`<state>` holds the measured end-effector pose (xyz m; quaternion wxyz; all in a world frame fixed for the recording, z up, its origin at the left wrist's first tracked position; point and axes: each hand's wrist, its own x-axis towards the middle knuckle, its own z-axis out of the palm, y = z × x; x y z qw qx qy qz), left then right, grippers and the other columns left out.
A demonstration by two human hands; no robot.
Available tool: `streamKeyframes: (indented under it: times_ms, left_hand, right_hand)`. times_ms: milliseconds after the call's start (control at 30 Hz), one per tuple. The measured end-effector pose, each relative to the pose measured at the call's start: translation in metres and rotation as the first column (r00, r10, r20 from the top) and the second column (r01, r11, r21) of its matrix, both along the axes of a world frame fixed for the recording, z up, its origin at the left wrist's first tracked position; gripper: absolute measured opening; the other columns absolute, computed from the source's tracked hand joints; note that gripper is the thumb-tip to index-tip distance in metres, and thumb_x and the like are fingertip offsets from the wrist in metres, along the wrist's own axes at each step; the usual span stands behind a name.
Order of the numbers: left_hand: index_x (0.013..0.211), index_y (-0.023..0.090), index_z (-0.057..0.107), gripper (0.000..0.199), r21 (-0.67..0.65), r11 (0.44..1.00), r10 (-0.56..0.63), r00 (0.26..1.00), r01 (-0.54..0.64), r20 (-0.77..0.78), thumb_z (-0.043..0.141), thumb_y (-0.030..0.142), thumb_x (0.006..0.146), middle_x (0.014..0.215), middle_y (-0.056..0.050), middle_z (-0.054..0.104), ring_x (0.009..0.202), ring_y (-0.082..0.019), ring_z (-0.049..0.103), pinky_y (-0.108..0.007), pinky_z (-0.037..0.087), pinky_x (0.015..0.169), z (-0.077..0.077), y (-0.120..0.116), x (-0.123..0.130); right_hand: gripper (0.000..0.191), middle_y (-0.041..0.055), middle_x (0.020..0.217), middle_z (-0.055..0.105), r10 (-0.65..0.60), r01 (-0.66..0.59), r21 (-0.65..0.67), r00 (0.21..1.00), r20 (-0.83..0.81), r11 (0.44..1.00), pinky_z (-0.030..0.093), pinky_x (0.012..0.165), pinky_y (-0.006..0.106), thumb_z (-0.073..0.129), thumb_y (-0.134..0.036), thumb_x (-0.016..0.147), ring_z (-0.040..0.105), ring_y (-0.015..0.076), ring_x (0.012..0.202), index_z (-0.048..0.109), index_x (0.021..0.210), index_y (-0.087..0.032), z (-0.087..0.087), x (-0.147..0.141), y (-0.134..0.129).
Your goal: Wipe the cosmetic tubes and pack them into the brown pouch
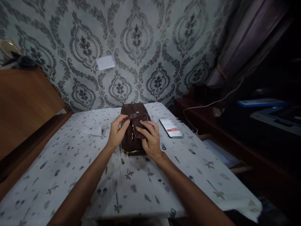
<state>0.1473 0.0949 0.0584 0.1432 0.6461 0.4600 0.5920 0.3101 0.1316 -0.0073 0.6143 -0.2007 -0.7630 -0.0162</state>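
A dark brown leather bag [130,146] with gold zips lies on the patterned tablecloth in front of me. Across its upper part runs a strap [136,115] with a metal stud. My left hand [117,131] is at the bag's left side, thumb and fingers closed on the strap's left end. From the right, my right hand [150,138] grips the small zipped front pocket [138,127], its fingers curled over the surface. The right thumb is mostly hidden.
Right of the bag lies a phone [168,127] with a lit screen, partly pixelated. A crumpled white piece [94,131] lies to the left. A wooden panel [25,103] borders the table's left side. A white cable [211,103] hangs at right, by a dark red ledge [188,110].
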Motion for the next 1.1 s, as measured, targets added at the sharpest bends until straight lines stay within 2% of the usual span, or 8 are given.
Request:
streamKeyframes:
  times_ms: [233,333,433,533,633,767,867,1100]
  left_hand:
    - [0.114,0.021,0.062,0.022,0.192,0.976,0.125,0.986,-0.103,-0.106,0.059,0.031,0.095,0.114,-0.007,0.065,0.112,-0.022,0.059,-0.037,0.046,0.103,-0.029,-0.007,0.01]
    - [0.13,0.021,0.055,0.036,0.301,0.947,0.175,0.968,-0.115,-0.179,0.055,0.036,0.098,0.131,-0.012,0.06,0.127,-0.024,0.054,-0.043,0.041,0.112,-0.044,-0.008,0.015]
    - [0.146,0.021,0.042,0.058,0.347,0.933,0.178,0.959,-0.093,-0.222,0.057,0.047,0.096,0.147,-0.017,0.048,0.14,-0.029,0.044,-0.049,0.034,0.119,-0.058,-0.006,0.015]
    - [0.153,0.022,0.029,0.084,0.3,0.948,0.17,0.964,-0.103,-0.206,0.065,0.06,0.087,0.154,-0.019,0.038,0.148,-0.034,0.034,-0.053,0.028,0.123,-0.072,-0.001,0.01]
    - [0.155,0.024,0.025,0.096,0.191,0.974,0.149,0.978,-0.119,-0.147,0.07,0.063,0.081,0.158,-0.018,0.033,0.151,-0.035,0.03,-0.054,0.023,0.125,-0.084,0.001,0.004]
    - [0.155,0.025,0.027,0.092,0.059,0.988,0.143,0.99,-0.143,0.0,0.073,0.057,0.081,0.159,-0.016,0.033,0.151,-0.032,0.03,-0.05,0.023,0.126,-0.09,0.004,0.007]
    - [0.154,0.024,0.028,0.09,0.053,0.986,0.156,0.985,-0.16,0.072,0.074,0.053,0.082,0.16,-0.015,0.032,0.152,-0.03,0.028,-0.049,0.02,0.128,-0.09,0.006,0.016]
    - [0.156,0.027,0.026,0.081,-0.004,0.997,0.081,0.991,-0.081,0.107,0.064,0.053,0.089,0.164,-0.014,0.028,0.154,-0.03,0.026,-0.047,0.023,0.127,-0.084,-0.006,0.02]
  right_hand:
    - [0.043,0.01,0.139,0.057,-0.058,0.057,-0.038,0.997,-0.049,0.998,0.046,0.106,0.057,0.052,-0.015,0.091,0.053,0.031,0.126,0.062,0.129,-0.03,0.004,-0.002,-0.007]
    - [0.061,0.0149,0.148,0.047,-0.09,0.073,-0.132,0.988,-0.127,0.989,0.039,0.112,0.062,0.06,-0.031,0.089,0.047,0.0353,0.136,0.044,0.147,-0.027,-0.002,-0.003,-0.003]
    - [0.076,0.0163,0.15,0.044,-0.057,-0.025,-0.275,0.957,-0.285,0.961,0.037,0.115,0.061,0.063,-0.044,0.086,0.045,0.0353,0.14,0.033,0.152,-0.024,-0.014,-0.005,0.009]
    - [0.064,0.0144,0.144,0.052,-0.055,-0.129,-0.443,0.924,-0.379,0.887,0.041,0.114,0.057,0.055,-0.047,0.091,0.053,0.0313,0.133,0.039,0.149,-0.024,-0.024,-0.007,0.02]
    - [0.059,0.0137,0.143,0.058,-0.02,-0.165,-0.503,0.94,-0.341,0.848,0.039,0.116,0.055,0.057,-0.046,0.089,0.054,0.0307,0.133,0.049,0.142,-0.022,-0.024,-0.007,0.023]
    - [0.059,0.0147,0.146,0.058,0.023,-0.192,-0.501,0.946,-0.324,0.844,0.038,0.118,0.052,0.06,-0.043,0.087,0.053,0.0296,0.136,0.054,0.141,-0.02,-0.017,-0.006,0.023]
    - [0.055,0.0137,0.146,0.059,0.059,-0.23,-0.502,0.941,-0.333,0.833,0.039,0.118,0.053,0.054,-0.044,0.091,0.054,0.0292,0.136,0.055,0.141,-0.02,-0.012,-0.004,0.027]
    - [0.058,0.0119,0.151,0.055,0.065,-0.217,-0.508,0.951,-0.301,0.834,0.037,0.12,0.052,0.049,-0.052,0.096,0.05,0.0286,0.142,0.053,0.145,-0.021,-0.014,0.002,0.03]
